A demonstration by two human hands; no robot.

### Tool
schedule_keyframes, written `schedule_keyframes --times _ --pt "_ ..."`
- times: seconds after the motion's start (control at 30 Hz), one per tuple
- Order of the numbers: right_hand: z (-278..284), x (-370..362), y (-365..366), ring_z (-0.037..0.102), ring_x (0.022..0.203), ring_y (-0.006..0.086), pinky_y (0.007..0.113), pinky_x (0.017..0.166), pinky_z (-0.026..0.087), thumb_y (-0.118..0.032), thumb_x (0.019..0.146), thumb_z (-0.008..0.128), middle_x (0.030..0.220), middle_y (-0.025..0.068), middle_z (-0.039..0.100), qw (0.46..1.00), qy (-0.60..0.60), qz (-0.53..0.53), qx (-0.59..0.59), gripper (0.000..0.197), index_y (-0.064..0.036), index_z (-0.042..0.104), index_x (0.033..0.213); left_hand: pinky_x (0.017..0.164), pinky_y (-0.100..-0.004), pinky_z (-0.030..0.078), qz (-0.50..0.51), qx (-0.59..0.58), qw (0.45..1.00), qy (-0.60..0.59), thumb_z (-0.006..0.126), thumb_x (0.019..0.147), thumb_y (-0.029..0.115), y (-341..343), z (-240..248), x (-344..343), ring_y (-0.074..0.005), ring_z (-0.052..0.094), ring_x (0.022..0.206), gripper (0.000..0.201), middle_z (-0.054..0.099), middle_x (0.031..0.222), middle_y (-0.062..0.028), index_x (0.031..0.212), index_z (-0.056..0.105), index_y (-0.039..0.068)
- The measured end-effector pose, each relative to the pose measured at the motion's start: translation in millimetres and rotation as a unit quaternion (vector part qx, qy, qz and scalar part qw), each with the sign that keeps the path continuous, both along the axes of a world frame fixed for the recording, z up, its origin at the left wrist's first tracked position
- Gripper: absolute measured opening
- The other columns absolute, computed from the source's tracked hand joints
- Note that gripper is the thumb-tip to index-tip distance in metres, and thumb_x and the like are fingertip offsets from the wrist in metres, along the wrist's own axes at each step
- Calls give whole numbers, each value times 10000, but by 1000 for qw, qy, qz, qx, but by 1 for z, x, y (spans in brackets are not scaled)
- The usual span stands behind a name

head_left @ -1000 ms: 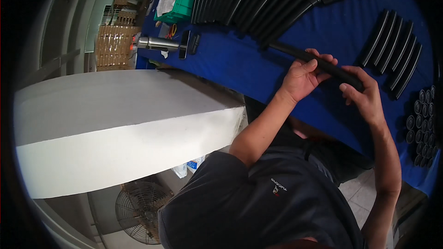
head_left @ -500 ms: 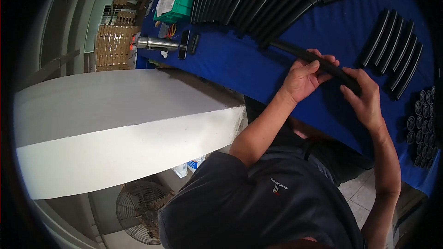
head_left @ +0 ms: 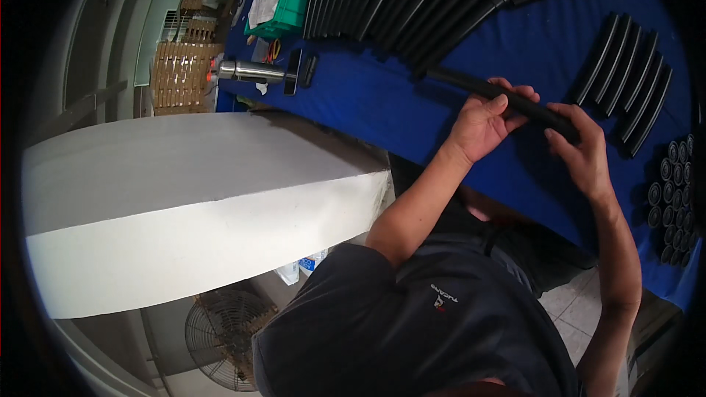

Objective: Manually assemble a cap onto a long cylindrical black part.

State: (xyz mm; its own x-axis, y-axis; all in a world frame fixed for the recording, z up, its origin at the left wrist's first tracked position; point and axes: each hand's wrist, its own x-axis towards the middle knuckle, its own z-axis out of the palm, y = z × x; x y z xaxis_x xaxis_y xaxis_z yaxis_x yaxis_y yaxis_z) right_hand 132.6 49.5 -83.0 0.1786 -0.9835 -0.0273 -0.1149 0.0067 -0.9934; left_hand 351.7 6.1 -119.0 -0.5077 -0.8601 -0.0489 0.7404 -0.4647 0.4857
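A long black tube [head_left: 528, 106] slants across both my hands above the blue-covered table. My left hand [head_left: 487, 116] is closed around its middle, palm up, with the thumb on top. Around the tube's near right end, my right hand [head_left: 582, 148] grips with thumb and fingers. The far left end of the tube reaches close to the rows of black tubes [head_left: 412, 7] lying side by side at the back. To the right of my hands lies a smaller group of black tubes [head_left: 624, 81].
Several round black pieces [head_left: 669, 195] are stacked at the right edge. At the back left stand a green crate [head_left: 294, 0], a steel flask [head_left: 254, 71], a phone-like black slab [head_left: 293, 72] and orange-handled scissors [head_left: 274, 49]. A white ledge [head_left: 206, 206] juts in at left, near a fan [head_left: 228, 338].
My right hand has shifted slightly at the tube's end, its thumb moving a little. The left hand and the tube stay almost in place.
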Motion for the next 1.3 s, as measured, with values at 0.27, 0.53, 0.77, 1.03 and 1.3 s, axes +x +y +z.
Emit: schedule_keyframes --times 0.27,0.53,0.77,1.03,1.3 --pt "5 -2 -3 642 721 125 265 631 520 -88 877 719 894 70 647 984 -116 4 135 372 17 612 1217 1076 -489 492 -2 -4 1000 -17 619 959 78 0 1 1 -340 544 1289 233 614 1293 -178 1190 593 103" --pt "15 -5 -7 657 851 198 317 708 529 -58 829 725 901 103 637 964 -117 39 236 401 0 603 1206 1068 -486 500 -4 12 1000 4 614 964 82 0 0 4 -340 541 1292 231 610 1297 -180 1193 589 101" --pt "16 8 -1 621 674 114 269 636 527 -131 906 683 902 62 645 983 -129 31 126 350 18 609 1214 1078 -488 490 -9 5 1000 5 617 963 83 -1 -1 8 -340 537 1297 229 611 1299 -177 1189 588 98" --pt "8 8 7 594 659 82 230 571 473 -152 904 693 781 27 624 999 16 -31 -36 365 21 617 1216 1077 -481 491 -14 2 1000 -1 626 957 85 0 0 4 -336 541 1292 222 609 1302 -174 1177 597 99" --pt "-6 3 -8 614 620 110 252 613 513 -162 913 686 829 66 647 933 162 -37 -320 346 34 618 1189 1072 -475 499 -4 11 1000 2 632 952 82 0 1 2 -332 542 1291 221 610 1298 -176 1171 601 98"
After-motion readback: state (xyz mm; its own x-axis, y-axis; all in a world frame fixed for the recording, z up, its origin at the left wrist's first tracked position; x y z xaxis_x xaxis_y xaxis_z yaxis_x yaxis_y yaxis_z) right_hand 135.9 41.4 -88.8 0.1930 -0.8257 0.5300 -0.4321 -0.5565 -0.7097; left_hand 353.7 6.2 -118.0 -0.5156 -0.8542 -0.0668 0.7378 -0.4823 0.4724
